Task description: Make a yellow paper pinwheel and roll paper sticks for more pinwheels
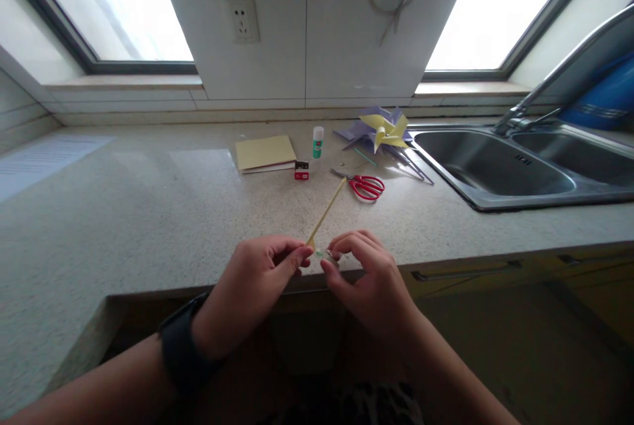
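Observation:
My left hand [260,283] pinches the lower end of a thin yellow paper stick [327,212], which slants up and to the right above the counter. Close by on the right, my right hand [372,276] has its thumb and fingers closed round a small, pale, shiny piece [329,256]. It looks like clear tape with a greenish tint, but the fingers hide most of it. Beyond the stick's tip lie red-handled scissors [367,187]. Both hands are at the counter's front edge.
On the speckled counter [168,214] are yellow paper sheets [266,152], a small red box [302,170] and an upright glue stick [317,142]. Yellow and purple pinwheels [389,129] lie beside the steel sink [475,204]. A printed sheet [44,161] is far left.

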Tool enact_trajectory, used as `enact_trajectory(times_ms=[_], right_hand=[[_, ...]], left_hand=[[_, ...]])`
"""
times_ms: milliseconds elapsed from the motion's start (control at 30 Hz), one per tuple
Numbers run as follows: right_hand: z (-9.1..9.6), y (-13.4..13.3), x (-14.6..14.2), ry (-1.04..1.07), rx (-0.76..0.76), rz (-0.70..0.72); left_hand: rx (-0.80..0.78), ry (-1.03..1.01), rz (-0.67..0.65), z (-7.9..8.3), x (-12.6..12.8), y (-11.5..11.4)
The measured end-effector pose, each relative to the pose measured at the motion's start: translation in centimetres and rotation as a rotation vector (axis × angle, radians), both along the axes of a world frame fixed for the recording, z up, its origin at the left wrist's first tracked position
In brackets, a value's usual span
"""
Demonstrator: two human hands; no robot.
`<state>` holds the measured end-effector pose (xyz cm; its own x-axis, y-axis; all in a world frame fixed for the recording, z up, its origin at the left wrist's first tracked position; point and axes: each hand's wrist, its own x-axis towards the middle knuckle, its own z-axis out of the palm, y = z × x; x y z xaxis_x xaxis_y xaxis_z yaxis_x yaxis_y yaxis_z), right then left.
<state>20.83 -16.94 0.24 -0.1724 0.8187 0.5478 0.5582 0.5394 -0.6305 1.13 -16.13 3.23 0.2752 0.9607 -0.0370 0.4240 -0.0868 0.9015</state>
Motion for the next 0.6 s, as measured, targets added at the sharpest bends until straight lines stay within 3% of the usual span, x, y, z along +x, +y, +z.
enact_trajectory(times_ms=[133, 267, 600], right_hand=[[0.1, -0.1, 0.1, -0.023, 0.106, -0.014], [0.2, -0.3, 0.4, -0.096, 0.209, -0.016], [1.3, -0.9, 1.1, -0.189, 0.291, 0.024]], left_hand=[[-0.280, -0.226, 0.039, 0.3, 0.3, 0.0], [-0.430, -0.385, 0.027, 0.4, 0.3, -0.2], [-0.380, -0.492, -0.013, 0.7, 0.9, -1.6]])
